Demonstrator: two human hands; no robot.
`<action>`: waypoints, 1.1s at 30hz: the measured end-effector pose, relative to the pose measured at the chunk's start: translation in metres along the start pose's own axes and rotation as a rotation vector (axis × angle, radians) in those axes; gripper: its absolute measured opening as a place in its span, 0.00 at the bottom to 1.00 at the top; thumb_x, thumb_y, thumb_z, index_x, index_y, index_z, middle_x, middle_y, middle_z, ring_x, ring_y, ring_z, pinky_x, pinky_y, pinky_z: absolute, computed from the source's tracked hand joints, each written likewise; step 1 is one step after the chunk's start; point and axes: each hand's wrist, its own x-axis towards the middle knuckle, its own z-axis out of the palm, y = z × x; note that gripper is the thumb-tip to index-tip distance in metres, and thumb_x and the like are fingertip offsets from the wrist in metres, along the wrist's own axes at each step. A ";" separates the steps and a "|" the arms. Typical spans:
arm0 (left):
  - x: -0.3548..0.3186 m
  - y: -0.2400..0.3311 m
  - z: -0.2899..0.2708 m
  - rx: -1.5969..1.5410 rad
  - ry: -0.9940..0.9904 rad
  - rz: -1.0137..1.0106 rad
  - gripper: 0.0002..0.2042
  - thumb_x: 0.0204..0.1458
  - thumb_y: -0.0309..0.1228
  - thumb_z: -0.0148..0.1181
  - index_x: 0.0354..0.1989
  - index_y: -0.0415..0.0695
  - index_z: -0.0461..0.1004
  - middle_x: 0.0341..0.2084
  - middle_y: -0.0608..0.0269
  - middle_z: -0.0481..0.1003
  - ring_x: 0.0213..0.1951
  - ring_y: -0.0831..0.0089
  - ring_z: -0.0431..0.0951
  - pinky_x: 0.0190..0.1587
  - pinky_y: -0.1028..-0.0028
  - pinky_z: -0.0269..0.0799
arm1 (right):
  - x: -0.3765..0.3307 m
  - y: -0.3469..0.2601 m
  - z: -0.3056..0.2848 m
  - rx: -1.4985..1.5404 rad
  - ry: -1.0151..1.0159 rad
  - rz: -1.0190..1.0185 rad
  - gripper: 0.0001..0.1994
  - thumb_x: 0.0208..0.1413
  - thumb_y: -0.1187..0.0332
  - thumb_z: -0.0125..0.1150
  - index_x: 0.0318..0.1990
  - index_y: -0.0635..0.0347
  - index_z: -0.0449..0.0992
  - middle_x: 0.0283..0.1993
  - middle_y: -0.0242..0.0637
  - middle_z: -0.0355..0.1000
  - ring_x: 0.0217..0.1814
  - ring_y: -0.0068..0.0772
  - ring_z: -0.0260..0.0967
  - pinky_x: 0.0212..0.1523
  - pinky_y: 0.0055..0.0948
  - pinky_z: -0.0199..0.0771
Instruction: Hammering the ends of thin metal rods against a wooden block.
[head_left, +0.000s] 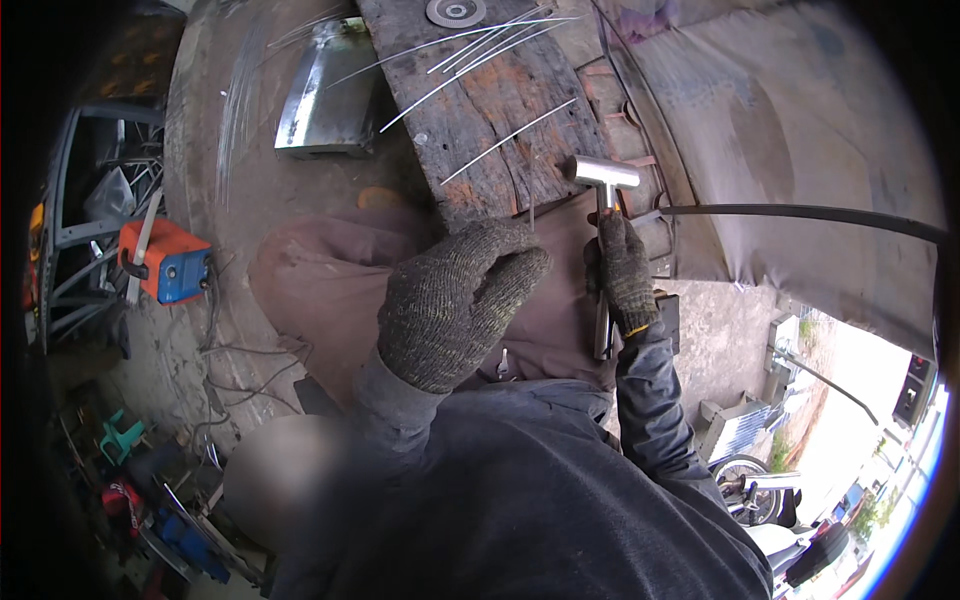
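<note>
Both my hands wear dark knitted work gloves. My left hand (462, 300) is closed in a pinch above my lap, and a thin metal rod (532, 214) stands up from its fingertips. To its right, my right hand (627, 268) wraps round the stem of a shiny T-shaped metal tube (607, 174). The tube's crosspiece lies just beyond the fingers, by the corner of a worn wooden board (478, 205). Its stem shows again below the hand. The fingers hide the middle of the stem.
Several thin metal rods (510, 140) lie on the board, with a round disc (455, 12) at its far end. A bent sheet-metal piece (325, 90) sits left of it. An orange and blue machine (170, 262) with cables stands farther left. A black strip (810, 212) reaches in from the right.
</note>
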 end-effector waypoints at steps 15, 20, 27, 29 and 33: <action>-0.036 -0.106 -0.042 0.515 -0.182 -0.245 0.11 0.56 0.32 0.59 0.46 0.47 0.78 0.41 0.52 0.79 0.45 0.51 0.79 0.49 0.56 0.75 | 0.000 -0.003 -0.003 -0.090 -0.024 -0.085 0.25 0.70 0.44 0.46 0.51 0.59 0.73 0.18 0.27 0.63 0.11 0.21 0.60 0.11 0.23 0.59; -0.045 -0.125 -0.039 0.506 -0.164 -0.254 0.09 0.54 0.32 0.60 0.44 0.48 0.78 0.39 0.52 0.79 0.43 0.50 0.80 0.47 0.55 0.75 | -0.012 -0.025 0.006 0.159 -0.017 0.154 0.21 0.71 0.47 0.48 0.49 0.57 0.73 0.19 0.25 0.64 0.12 0.19 0.60 0.11 0.22 0.58; -0.046 -0.120 -0.030 0.583 -0.127 -0.243 0.07 0.55 0.34 0.60 0.40 0.48 0.77 0.36 0.51 0.79 0.40 0.49 0.80 0.43 0.54 0.74 | -0.029 -0.033 0.023 0.017 0.051 -0.308 0.15 0.68 0.62 0.59 0.56 0.57 0.71 0.24 0.23 0.66 0.18 0.12 0.62 0.16 0.19 0.61; -0.049 -0.124 -0.031 0.572 -0.123 -0.246 0.07 0.55 0.34 0.60 0.39 0.48 0.77 0.35 0.50 0.79 0.39 0.48 0.80 0.42 0.53 0.74 | -0.033 -0.051 0.033 -0.098 0.069 -0.223 0.15 0.67 0.64 0.60 0.55 0.62 0.72 0.30 0.32 0.71 0.26 0.21 0.69 0.25 0.26 0.71; -0.048 -0.125 -0.031 0.620 -0.183 -0.291 0.06 0.55 0.35 0.60 0.38 0.49 0.76 0.31 0.50 0.78 0.36 0.47 0.79 0.39 0.50 0.73 | -0.025 -0.052 0.044 -0.403 0.091 -0.485 0.18 0.66 0.66 0.61 0.56 0.69 0.71 0.45 0.54 0.74 0.46 0.48 0.75 0.49 0.42 0.75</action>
